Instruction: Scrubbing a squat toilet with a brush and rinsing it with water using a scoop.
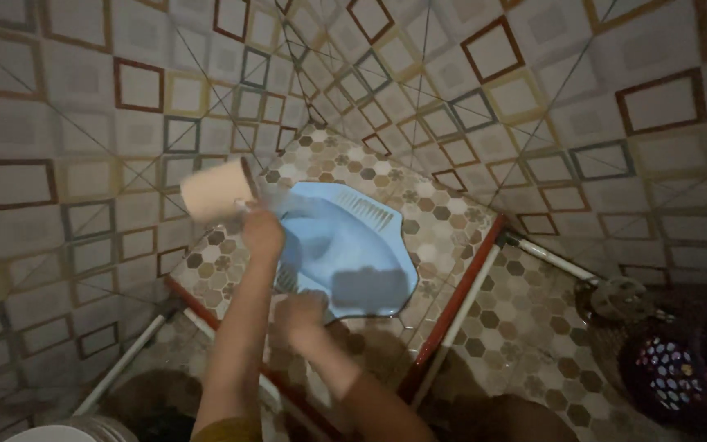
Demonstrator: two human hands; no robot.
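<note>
The left hand [262, 232] has its fingers wrapped around a tipped pink mug [216, 190] above the blue toilet's [353, 245] left edge. The right hand [300, 311] rests curled at its near rim; I cannot tell if it holds anything.

The light here is dim and flat, with a bluish-grey cast. My left hand [262, 232] and the cup [217, 190] it grips are smeared by motion blur. Wall tiles [533, 90] bend at the edges from wide-angle distortion. The lower corners sink into dark shadow.
</note>
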